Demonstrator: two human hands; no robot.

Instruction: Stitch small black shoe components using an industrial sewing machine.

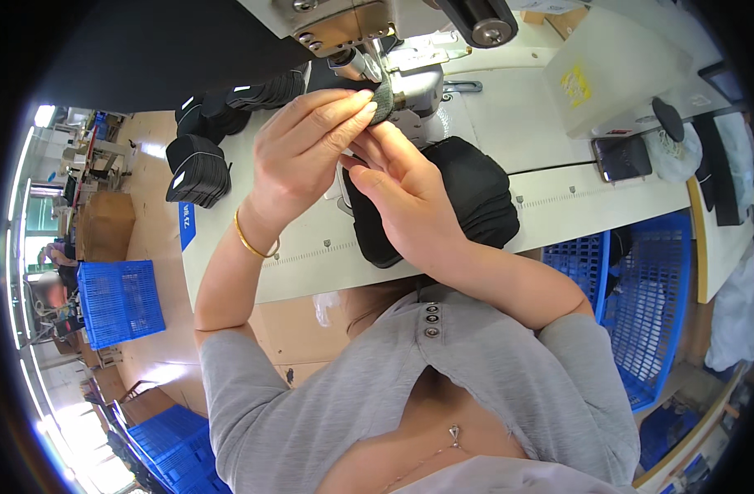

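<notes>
White worktable (496,119); sewing machine (344,29), far side; black stack (467,181), nearer. Left hand (303,148) pinches a dark fabric piece (383,100) below the machine head; right hand (414,193) meets its lower end, grip unclear. Uneven tension could skew it; slipping could endanger fingertips.

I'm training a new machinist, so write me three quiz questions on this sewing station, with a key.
1. True or false: the left hand touches the dark curved piece at the sewing machine.
2. Where is the gold-coloured bangle? A) Right wrist B) Left wrist C) On the worktable
3. Fill in: the plastic crate on the floor at far left is ____.

Key: 1 true; 2 B; 3 blue.
</notes>
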